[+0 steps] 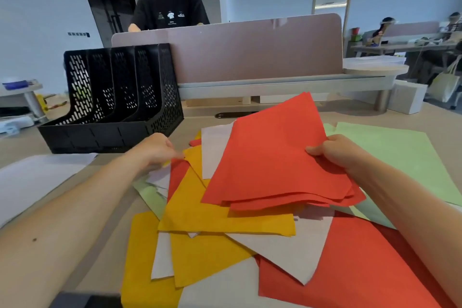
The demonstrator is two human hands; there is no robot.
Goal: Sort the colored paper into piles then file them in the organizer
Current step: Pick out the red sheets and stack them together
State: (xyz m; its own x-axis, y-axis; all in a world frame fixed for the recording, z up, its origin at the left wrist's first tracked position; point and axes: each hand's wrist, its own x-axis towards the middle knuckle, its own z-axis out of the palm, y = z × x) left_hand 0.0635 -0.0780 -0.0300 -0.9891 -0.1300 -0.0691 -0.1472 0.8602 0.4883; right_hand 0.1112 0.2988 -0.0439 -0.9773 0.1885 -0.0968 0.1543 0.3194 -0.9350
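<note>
The right grip [335, 152] is holding a red stack [270, 157] raised above the mixed heap [275, 245], thumb lying on top and fingers curling under its right edge, so it is closing firmly on those sheets. The left grip [155, 150] is reaching to the heap's left edge, its fingertips meeting the spot where a red corner [177, 175] is peeking from under a yellow sheet [195, 157]; whether it is pinching or only touching there is not clear. Red seems to be the colour being gathered, while a green pile [400, 157] is lying to the right and a white sheet [37, 175] to the left on the worktop [105, 232]. To do this well, the left grip should be taking the red corner alone and sliding it out low and flat, since the overlapping yellow is likely to be dragging along. The red stack's lower edges are fanning apart, so squaring them before adding more is looking wise. The black organizer [120, 97] is standing at the far left, showing no paper in its slots, so filing is waiting on finished piles.
</note>
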